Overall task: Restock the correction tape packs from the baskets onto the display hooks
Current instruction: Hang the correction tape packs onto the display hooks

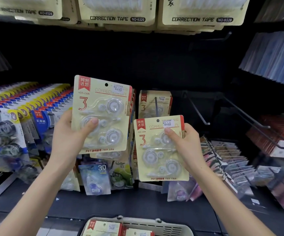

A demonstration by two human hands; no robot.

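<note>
Your left hand [68, 133] grips one cream card blister pack of three clear correction tapes [102, 114], thumb pressed on the plastic bubble, fingers behind the card. Your right hand [185, 145] pinches a second, matching cream pack [160, 149] by its right edge, thumb on the front near the price sticker. Both packs stand upright, long axis vertical, face toward you, each with its round hang hole at the top: the left pack's hole [106, 84] sits higher than the right pack's hole [158, 120].

The relation that matters lies just above your right hand. A dark metal display hook [156, 106] comes out toward you, carrying hung packs of the same kind [148, 106], and the right pack's hole sits directly below that hook's tip, close to it. So the right hand looks the nearer one: I judge it needs to lift the pack and push away along the rod. The left pack overlaps another row of like packs behind it; its hook is hidden, so I cannot tell how the hole lines up.

Further right, a bare metal hook [198, 109] stands empty. At the bottom edge, a pale grey plastic basket [171, 227] holds more cream packs [103, 227], well below both hands.
</note>
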